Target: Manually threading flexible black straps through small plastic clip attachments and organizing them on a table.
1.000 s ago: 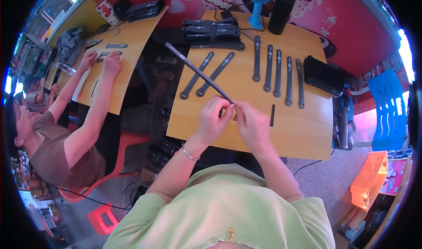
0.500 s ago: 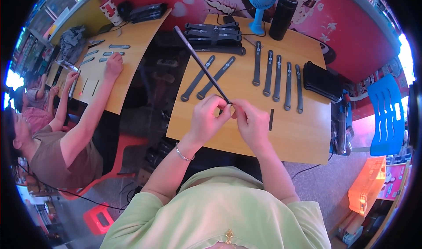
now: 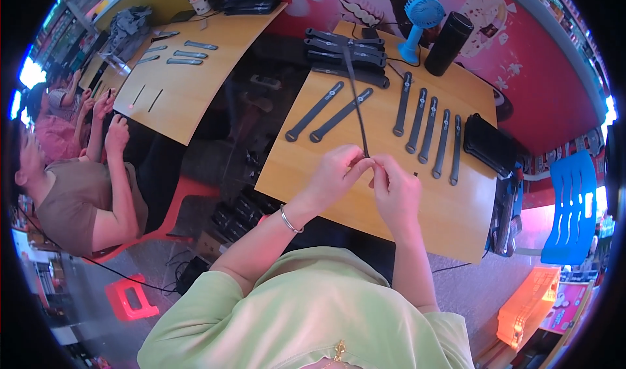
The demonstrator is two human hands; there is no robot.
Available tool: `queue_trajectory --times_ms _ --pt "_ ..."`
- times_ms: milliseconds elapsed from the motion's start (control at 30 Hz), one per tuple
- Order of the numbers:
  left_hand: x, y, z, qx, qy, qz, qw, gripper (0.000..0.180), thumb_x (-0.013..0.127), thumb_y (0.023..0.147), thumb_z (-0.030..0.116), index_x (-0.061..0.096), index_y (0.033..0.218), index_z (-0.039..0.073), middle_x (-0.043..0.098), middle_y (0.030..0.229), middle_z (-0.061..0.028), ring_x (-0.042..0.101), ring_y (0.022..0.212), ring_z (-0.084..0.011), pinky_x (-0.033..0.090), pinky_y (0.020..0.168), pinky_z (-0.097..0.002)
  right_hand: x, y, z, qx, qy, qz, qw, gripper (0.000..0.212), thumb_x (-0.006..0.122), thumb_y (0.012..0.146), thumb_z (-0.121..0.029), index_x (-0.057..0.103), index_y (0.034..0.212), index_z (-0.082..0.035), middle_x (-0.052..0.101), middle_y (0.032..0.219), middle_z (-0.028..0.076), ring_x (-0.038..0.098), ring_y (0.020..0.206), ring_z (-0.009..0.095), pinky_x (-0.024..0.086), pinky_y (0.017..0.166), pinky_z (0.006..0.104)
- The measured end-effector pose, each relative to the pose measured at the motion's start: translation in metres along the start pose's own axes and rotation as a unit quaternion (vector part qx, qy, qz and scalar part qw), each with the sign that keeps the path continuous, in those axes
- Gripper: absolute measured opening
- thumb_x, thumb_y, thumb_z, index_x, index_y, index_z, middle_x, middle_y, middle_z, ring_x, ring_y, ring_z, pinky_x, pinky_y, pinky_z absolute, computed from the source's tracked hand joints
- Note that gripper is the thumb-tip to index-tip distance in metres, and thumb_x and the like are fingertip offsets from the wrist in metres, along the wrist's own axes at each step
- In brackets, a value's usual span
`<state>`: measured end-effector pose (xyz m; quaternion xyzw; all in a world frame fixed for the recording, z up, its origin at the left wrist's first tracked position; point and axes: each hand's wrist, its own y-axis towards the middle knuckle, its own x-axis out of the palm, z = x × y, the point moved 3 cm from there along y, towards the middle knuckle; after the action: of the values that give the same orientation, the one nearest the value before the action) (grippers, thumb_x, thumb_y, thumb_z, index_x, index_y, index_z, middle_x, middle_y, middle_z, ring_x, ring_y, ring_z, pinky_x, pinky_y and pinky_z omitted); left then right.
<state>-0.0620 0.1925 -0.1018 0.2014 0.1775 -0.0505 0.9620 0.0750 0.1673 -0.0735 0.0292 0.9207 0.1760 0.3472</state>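
Above the wooden table (image 3: pixel 287 180), my left hand (image 3: pixel 339 177) pinches the near end of a narrow dark strap (image 3: pixel 360 118). My right hand (image 3: pixel 398 190) grips the same end, its fingertips meeting those of the left. The strap's free length rises away from me toward the stack. Two flat dark straps (image 3: pixel 315 111) with looped ends lie slanted to the left of it. Several more straps (image 3: pixel 428 129) lie in a row to the right. At the back is a stack of bundled dark straps (image 3: pixel 345 53). Beside my right hand, a small dark piece (image 3: pixel 416 174) shows, mostly hidden.
A blue fan (image 3: pixel 422 17) and a black cylinder (image 3: pixel 448 43) stand at the back. A black pouch (image 3: pixel 489 144) lies at the right edge. Leftward, a co-worker (image 3: pixel 91 199) sits at another table (image 3: pixel 176 121) with straps. A blue chair (image 3: pixel 570 206) and orange crate (image 3: pixel 528 307) are right.
The held strap has swung more upright and no longer slants far left. My view has shifted, so the tables sit differently. The co-worker's arm has drawn back from the straps.
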Motion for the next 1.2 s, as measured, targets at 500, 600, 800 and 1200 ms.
queue_trajectory --times_ms 500,600,800,1200 --pt "-0.006 -0.01 -0.014 -0.117 -0.243 0.054 0.962 0.02 0.056 0.092 0.017 0.053 0.079 0.002 0.056 0.068 0.002 0.047 0.059 -0.0026 0.038 0.054 -0.0197 -0.037 0.003 -0.007 0.01 -0.084 -0.015 0.996 0.012 0.063 0.083 -0.003 0.064 0.094 -0.005 0.059 0.062 0.002 0.056 0.054 0.009 0.041 0.051 0.021" --pt "-0.004 -0.014 0.016 -0.086 -0.22 -0.009 0.972 0.018 0.056 0.091 0.014 0.053 0.079 0.001 0.051 0.069 -0.0002 0.047 0.063 -0.0047 0.036 0.055 -0.0196 -0.023 0.001 0.0 0.043 0.126 0.002 0.991 0.024 0.075 0.073 -0.009 0.064 0.094 -0.006 0.06 0.068 -0.001 0.047 0.053 0.006 0.038 0.05 0.0203" --pt "-0.006 -0.017 0.025 -0.031 -0.207 -0.049 0.977 0.013 0.053 0.093 0.01 0.054 0.083 0.001 0.045 0.07 0.0047 0.042 0.063 -0.0012 0.034 0.055 -0.0164 -0.001 -0.005 0.019 0.093 0.315 -0.054 0.943 0.032 0.08 0.067 -0.005 0.065 0.095 -0.004 0.058 0.086 -0.002 0.037 0.053 0.002 0.033 0.049 0.018" --pt "-0.002 -0.023 0.038 0.084 -0.068 0.129 0.986 0.012 0.057 0.087 0.005 0.049 0.078 0.0 0.048 0.068 -0.0112 0.048 0.058 -0.0247 0.039 0.052 -0.0305 0.013 -0.016 -0.013 0.126 0.483 0.034 0.866 0.011 0.057 0.089 -0.002 0.061 0.096 0.005 0.061 0.097 0.008 0.059 0.081 0.011 0.048 0.074 0.0221"
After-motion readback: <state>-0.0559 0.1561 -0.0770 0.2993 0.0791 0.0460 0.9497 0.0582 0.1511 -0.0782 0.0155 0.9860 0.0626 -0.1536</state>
